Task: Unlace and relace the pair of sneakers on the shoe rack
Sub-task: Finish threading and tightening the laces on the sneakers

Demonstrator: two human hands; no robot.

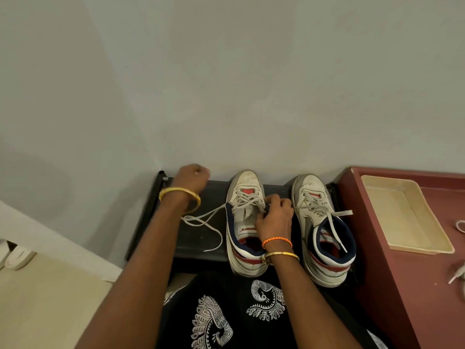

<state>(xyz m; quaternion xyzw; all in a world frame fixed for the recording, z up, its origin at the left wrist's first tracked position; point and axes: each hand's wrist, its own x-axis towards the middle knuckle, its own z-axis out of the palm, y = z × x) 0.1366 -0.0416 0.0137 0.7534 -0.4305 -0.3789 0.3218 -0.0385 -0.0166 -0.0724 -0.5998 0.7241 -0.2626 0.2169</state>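
Two white high-top sneakers with navy collars and red trim stand toes to the wall on the black shoe rack (201, 238). My right hand (274, 217) rests over the left sneaker (245, 222) and pinches its lace at the eyelets on the right side. One loose lace end (201, 219) trails left from that shoe across the rack. My left hand (193, 177) is lifted near the wall at the rack's back left, fingers curled, no lace visible in it. The right sneaker (324, 233) stays laced, its ends draped over and into the collar.
A maroon table (402, 285) borders the rack on the right, bearing a cream tray (405, 217) and lace pieces (459, 273) at the frame's edge. The wall is right behind the toes. A white object (17, 255) lies at far left. My black patterned garment (239, 313) fills the foreground.
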